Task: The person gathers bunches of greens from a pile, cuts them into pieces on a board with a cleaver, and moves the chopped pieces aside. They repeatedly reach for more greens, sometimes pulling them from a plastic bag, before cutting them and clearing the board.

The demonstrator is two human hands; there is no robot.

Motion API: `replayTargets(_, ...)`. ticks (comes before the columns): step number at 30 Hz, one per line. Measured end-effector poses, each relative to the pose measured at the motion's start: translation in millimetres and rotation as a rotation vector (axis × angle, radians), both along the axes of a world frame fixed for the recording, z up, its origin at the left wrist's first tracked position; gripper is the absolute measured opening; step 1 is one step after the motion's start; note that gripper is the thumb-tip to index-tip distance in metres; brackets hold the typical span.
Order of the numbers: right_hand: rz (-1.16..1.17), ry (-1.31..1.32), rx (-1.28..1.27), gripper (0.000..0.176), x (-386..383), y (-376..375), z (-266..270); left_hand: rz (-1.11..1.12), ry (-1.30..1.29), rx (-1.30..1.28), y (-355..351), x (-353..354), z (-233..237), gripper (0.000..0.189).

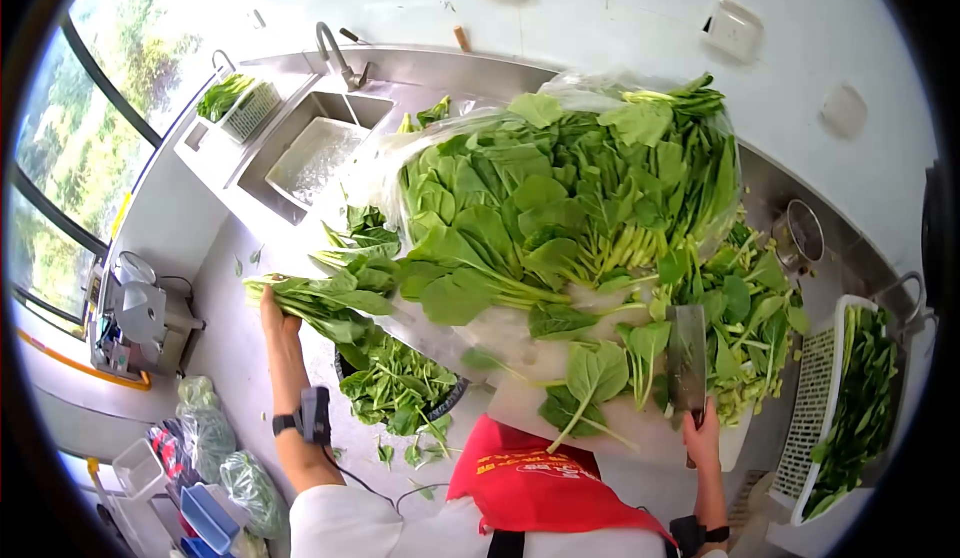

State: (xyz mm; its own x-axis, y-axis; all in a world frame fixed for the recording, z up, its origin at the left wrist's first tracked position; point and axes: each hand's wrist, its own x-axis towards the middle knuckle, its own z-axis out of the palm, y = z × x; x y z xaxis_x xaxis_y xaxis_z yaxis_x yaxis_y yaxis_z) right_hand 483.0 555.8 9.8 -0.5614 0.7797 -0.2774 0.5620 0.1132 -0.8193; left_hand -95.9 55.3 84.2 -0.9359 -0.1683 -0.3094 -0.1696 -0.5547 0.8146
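Observation:
In the head view my left hand is closed round the stems of a bunch of leafy greens, out to the left of the counter. My right hand grips the handle of a cleaver, its broad blade over the cutting board. Loose leaves lie on the board left of the blade. Chopped stems and leaves are heaped on the blade's right. Behind the board a big pile of greens rests in a clear plastic bag.
Below my left forearm's reach stands a dark basin of greens. A sink with a water-filled tub is at the back left. White baskets of greens stand at far left and right. A metal pot sits by the wall.

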Motion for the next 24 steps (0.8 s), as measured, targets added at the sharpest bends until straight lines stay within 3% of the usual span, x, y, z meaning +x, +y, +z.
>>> replayTargets(2, 0.008, 0.024, 0.063, 0.027, 1.9, 2.5, -17.9, 0.012, -0.094, -0.096, -4.5, -35.9, -15.1, 0.034)
replayTargets(3, -0.022, 0.004, 0.075, 0.025, -3.3, -2.4, -11.3, -0.019, -0.048, -0.099, -29.0, -76.0, -44.6, 0.033)
replayTargets(5, -0.008, -0.023, 0.166, 0.025, -11.6, -13.9, 8.3, -0.275, 0.095, -0.154, -59.1, -144.1, -78.1, 0.035)
replayTargets(6, -0.065, -0.05, 0.07, 0.025, -16.5, -17.6, 17.1, -0.323, 0.081, -0.184, -51.1, -156.4, -60.7, 0.039)
replayTargets(8, -0.029, -0.11, 0.118, 0.019, -21.2, -16.6, 22.9, -0.41, 0.108, -0.243, -27.8, -175.2, -26.5, 0.05)
replayTargets(10, -0.009, -0.119, 0.11, 0.018, -27.0, -17.0, 32.0, 0.019, -0.025, -0.487, 75.1, -112.2, 45.3, 0.051)
replayTargets(12, -0.016, -0.109, 0.131, 0.019, -31.7, -18.1, 36.1, -0.079, 0.565, -0.66, 87.0, -120.2, 12.5, 0.044)
replayTargets(13, -0.019, -0.113, 0.118, 0.019, -34.7, -17.6, 37.5, -0.158, 0.801, -0.785, 121.5, -90.8, 12.8, 0.037)
replayTargets(14, -0.023, -0.121, 0.107, 0.018, -36.0, -16.3, 39.5, -0.249, 0.881, -0.987, 169.2, -32.0, 21.2, 0.033)
replayTargets(15, -0.03, -0.131, 0.098, 0.018, -32.6, -17.8, 41.1, -0.543, 0.891, -1.119, 210.1, 33.1, 31.2, 0.031)
replayTargets(17, -0.022, -0.118, 0.066, 0.018, -24.1, -20.8, 36.9, -0.951, 1.45, -1.333, 268.8, 104.9, 22.7, 0.026)
replayTargets(18, -0.008, -0.103, 0.055, 0.018, -22.6, -20.6, 35.7, -1.108, 1.474, -1.332, 290.3, 122.8, 2.2, 0.028)
replayTargets(22, 0.075, 0.042, -0.165, 0.02, -31.5, -46.4, 70.6, -1.131, 1.527, -1.863, 314.7, 130.4, -32.4, 0.04)
replayTargets(24, 0.386, 0.094, -0.073, 0.023, -40.6, -54.6, 60.7, -1.139, 1.561, -1.86, 315.0, 123.8, -36.2, 0.039)
